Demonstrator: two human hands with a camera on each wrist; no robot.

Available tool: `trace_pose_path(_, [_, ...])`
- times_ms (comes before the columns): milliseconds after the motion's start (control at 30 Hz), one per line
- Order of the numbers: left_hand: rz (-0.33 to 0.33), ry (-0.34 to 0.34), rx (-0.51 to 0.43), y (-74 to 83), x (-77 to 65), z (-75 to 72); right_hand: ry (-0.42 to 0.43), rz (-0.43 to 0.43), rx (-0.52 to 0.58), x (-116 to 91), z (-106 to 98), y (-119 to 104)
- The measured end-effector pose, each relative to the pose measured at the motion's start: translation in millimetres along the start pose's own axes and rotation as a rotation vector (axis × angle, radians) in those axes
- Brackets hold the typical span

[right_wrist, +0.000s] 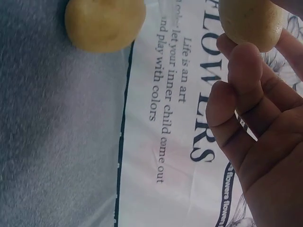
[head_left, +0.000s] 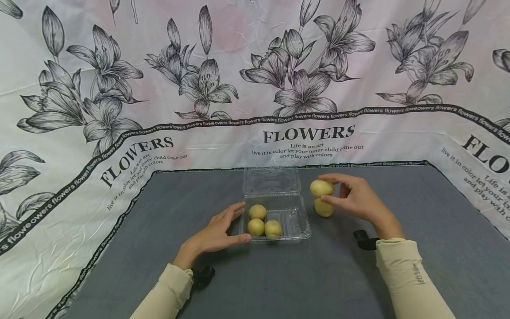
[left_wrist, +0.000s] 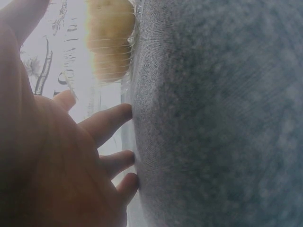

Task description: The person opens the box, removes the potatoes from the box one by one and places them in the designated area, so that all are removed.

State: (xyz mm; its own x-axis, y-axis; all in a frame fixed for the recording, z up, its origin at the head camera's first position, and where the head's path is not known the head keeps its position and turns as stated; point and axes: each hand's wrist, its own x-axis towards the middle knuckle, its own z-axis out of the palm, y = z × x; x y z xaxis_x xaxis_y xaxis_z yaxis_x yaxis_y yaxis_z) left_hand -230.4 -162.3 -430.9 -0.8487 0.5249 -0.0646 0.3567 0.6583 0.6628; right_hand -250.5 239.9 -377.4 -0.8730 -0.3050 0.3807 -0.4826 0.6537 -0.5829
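My right hand (head_left: pixel 356 197) pinches a small yellow potato (head_left: pixel 322 188) between thumb and fingers, raised above the table. Below it a second potato (head_left: pixel 323 209) lies on the cloth, and the right wrist view shows this loose potato (right_wrist: pixel 105 23) apart from the fingers. A clear plastic clamshell box (head_left: pixel 299 237) stands to the left, its lid (head_left: pixel 272 180) tipped back. Three potatoes (head_left: pixel 272 229) sit in the box's left half. My left hand (head_left: pixel 215 232) is spread at the box's left side, thumb by the front corner, fingertips (left_wrist: pixel 124 112) right at the clear wall.
A grey cloth (head_left: pixel 191 283) covers the table. Behind it hangs a white sheet (head_left: pixel 223 150) printed with flowers and lettering, running round both sides. Dark wrist cameras (head_left: pixel 365 240) sit at both cuffs.
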Motion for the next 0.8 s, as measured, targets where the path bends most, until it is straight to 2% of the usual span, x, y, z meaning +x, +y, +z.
trace_pose_path(467, [0.005,0.005,0.003,0.3,-0.1,0.9,-0.022,0.067,-0.044,-4.8,-8.5,11.9])
trace_pose_path(800, [0.002,0.004,0.004,0.2,-0.2,0.4,-0.01,0.078,-0.033,-7.8,-12.6,18.6])
